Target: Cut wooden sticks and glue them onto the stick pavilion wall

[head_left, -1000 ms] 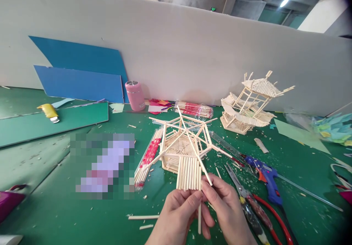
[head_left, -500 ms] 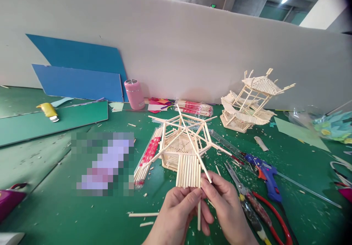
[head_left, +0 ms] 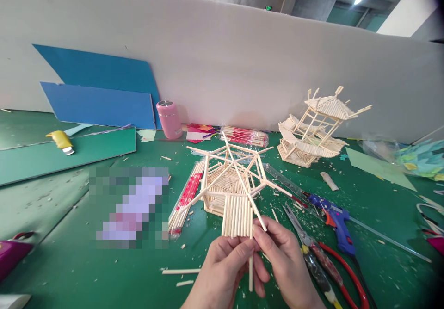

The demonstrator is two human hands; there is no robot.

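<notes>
A hexagonal model of pale wooden sticks (head_left: 229, 184) stands on the green table (head_left: 69, 253), with a flat panel of side-by-side sticks (head_left: 237, 216) sloping toward me. My left hand (head_left: 222, 272) and my right hand (head_left: 282, 258) meet at the panel's near right corner. Both pinch a single wooden stick (head_left: 250, 265) that hangs down past the panel's edge. The fingers of both hands are closed around it.
Red-handled scissors (head_left: 326, 260) and a blue glue gun (head_left: 335, 221) lie right of my hands. A second stick pavilion (head_left: 317, 128) stands at back right. A pink cup (head_left: 169, 119), packs of sticks (head_left: 185, 198), blue boards (head_left: 97, 91) and a yellow object (head_left: 61, 140) are about.
Almost nothing has changed. My hands stay on the stick at the panel's corner, and the view has shifted slightly.
</notes>
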